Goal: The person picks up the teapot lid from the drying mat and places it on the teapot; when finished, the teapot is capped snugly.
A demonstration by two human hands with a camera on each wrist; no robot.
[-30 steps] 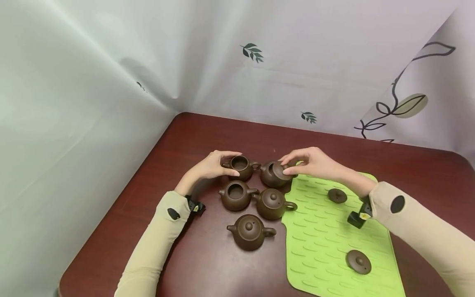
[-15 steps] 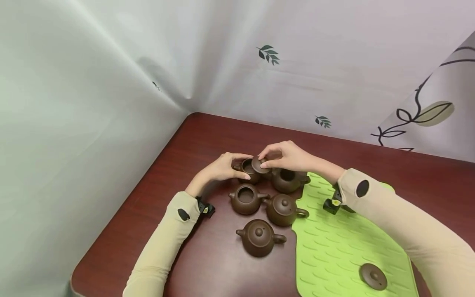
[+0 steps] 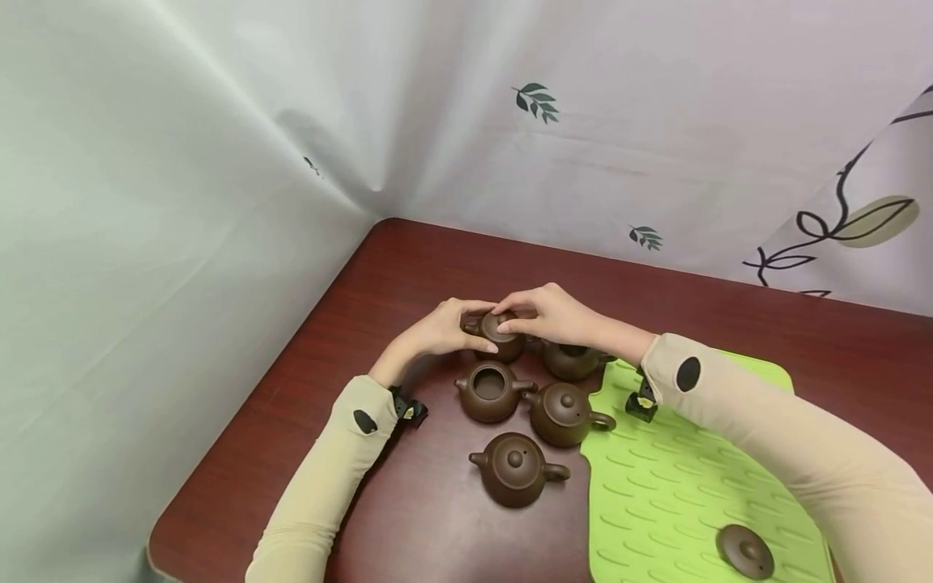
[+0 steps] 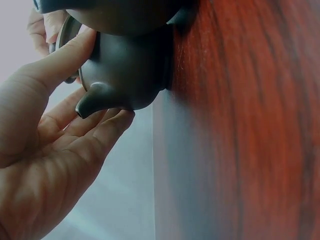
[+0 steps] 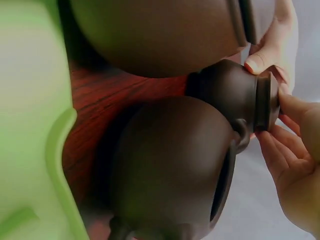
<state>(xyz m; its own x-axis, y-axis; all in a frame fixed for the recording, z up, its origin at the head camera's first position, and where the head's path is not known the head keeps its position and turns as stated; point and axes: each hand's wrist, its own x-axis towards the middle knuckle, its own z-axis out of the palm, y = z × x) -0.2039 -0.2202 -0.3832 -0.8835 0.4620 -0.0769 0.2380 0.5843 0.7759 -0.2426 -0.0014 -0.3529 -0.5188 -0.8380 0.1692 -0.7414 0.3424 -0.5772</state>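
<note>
At the back of the group, my left hand (image 3: 440, 328) holds a small dark brown teapot (image 4: 130, 70), thumb and fingers on either side of its body near the spout. My right hand (image 3: 557, 316) pinches a round lid (image 5: 272, 100) and has it right at that pot's mouth, almost level. In the right wrist view the lid's edge lies close against the pot's rim. Just right of it, partly under my right hand, stands an uncovered teapot (image 5: 172, 165). Another uncovered teapot (image 3: 488, 391) stands in front of my left hand.
Two lidded teapots, one (image 3: 563, 413) beside the mat and one (image 3: 513, 470) nearer the front, stand on the red-brown table (image 3: 408, 518). A loose lid (image 3: 745, 551) lies on the green mat (image 3: 656, 502) at right. Pale curtains (image 3: 437, 121) edge the table.
My right hand has carried the lid leftward from the back-right teapot, leaving that one uncovered, onto the mouth of the pot my left hand holds. The head view has shifted slightly.
</note>
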